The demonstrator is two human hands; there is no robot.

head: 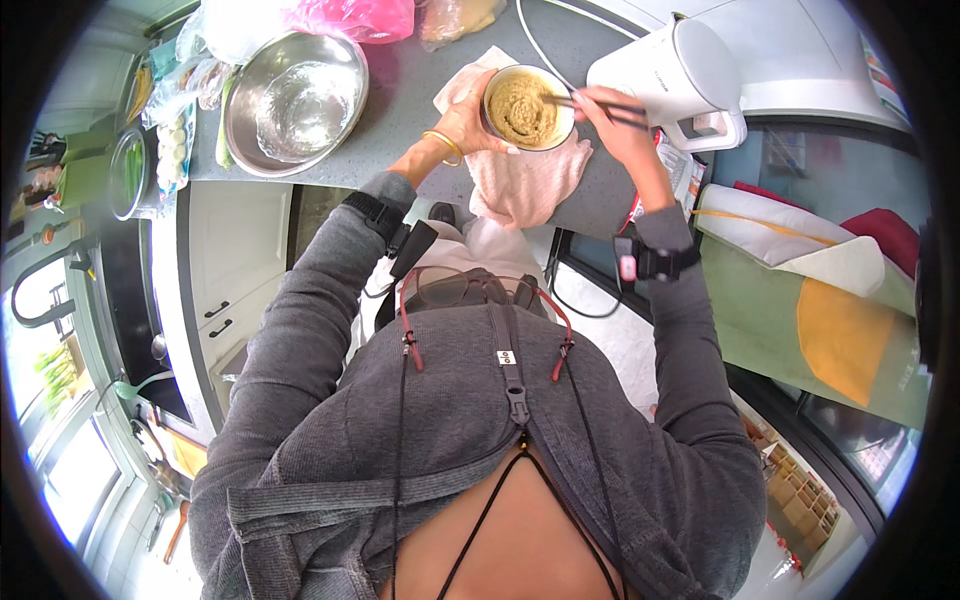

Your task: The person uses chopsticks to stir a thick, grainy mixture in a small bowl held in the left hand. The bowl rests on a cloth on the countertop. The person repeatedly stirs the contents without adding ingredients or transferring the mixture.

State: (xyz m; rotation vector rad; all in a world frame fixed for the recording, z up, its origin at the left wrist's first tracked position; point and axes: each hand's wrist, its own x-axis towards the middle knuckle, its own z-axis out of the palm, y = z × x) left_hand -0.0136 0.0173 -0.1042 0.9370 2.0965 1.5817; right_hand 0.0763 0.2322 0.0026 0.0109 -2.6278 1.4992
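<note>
My left hand (471, 124) grips a small white bowl (489, 111) by its left side, thumb along the near rim. Inside lies a thick, yellow-brown paste (525, 112) with swirl marks on its surface. Dark chopsticks (611, 112) are held in my right hand (609, 116), and their tips dip into the paste from the right. Under and in front of the bowl a pink cloth (529, 180) is spread, one end hanging over the edge of the grey countertop (416, 97).
A large steel basin (300, 150) stands left of the bowl, by plastic bags (367, 19). To the right are a white electric kettle (660, 71) with its cord and a printed packet (675, 172). Further left sits a glass bowl of green vegetables (131, 172). A green fabric cover (772, 322) lies at right.
</note>
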